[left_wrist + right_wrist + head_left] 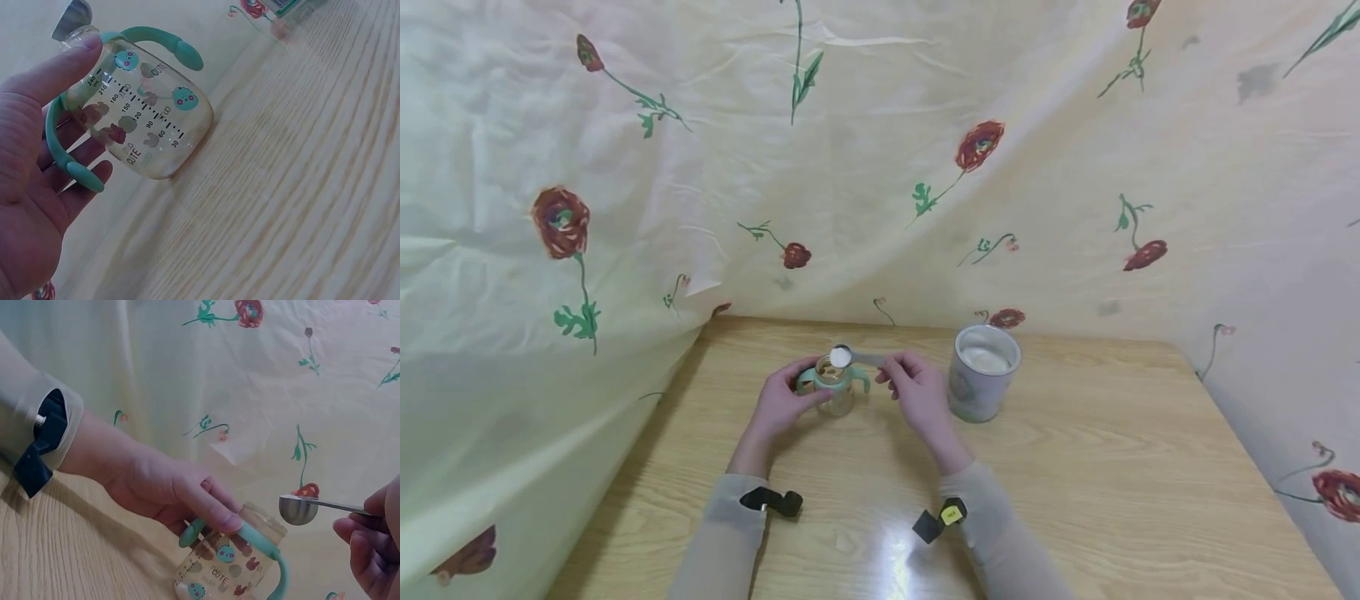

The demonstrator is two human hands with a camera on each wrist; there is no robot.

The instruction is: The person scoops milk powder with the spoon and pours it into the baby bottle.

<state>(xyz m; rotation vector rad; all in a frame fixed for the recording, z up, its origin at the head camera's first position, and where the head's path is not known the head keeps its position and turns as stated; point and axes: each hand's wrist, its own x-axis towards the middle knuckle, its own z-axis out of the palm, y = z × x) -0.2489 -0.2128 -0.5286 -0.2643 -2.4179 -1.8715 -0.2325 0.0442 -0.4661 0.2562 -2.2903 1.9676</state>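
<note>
— Where was the bottle at that moment?

— The baby bottle point(836, 388) stood on the wooden table point(1075, 500), a little left of centre in the head view. My left hand point(778, 404) held it: my thumb lay along the open rim, and my other fingers curled round the far side, behind one of the green handles point(72, 165). In the left wrist view the clear body filled the upper left of the frame, its printed scale and small cartoon figures facing the camera.

— And your right hand?

— My right hand point(917, 392) pinched the thin handle of a metal measuring spoon point(842, 357) between thumb and fingertips, so it was narrowly closed on the spoon. In the head view the bowl carried a heap of white powder and hung just above the bottle's mouth. The right wrist view put the bowl at centre right, beside and slightly above the rim, not touching it.

— Anything else close by?

— An open tin point(983, 372) with pale powder inside stood just right of my right hand, near but apart from the bottle. A cream cloth with red flowers point(880, 167) hung behind the table and filled the top of the frame. I wore pale sleeves point(730, 517), with dark straps at both wrists.
</note>
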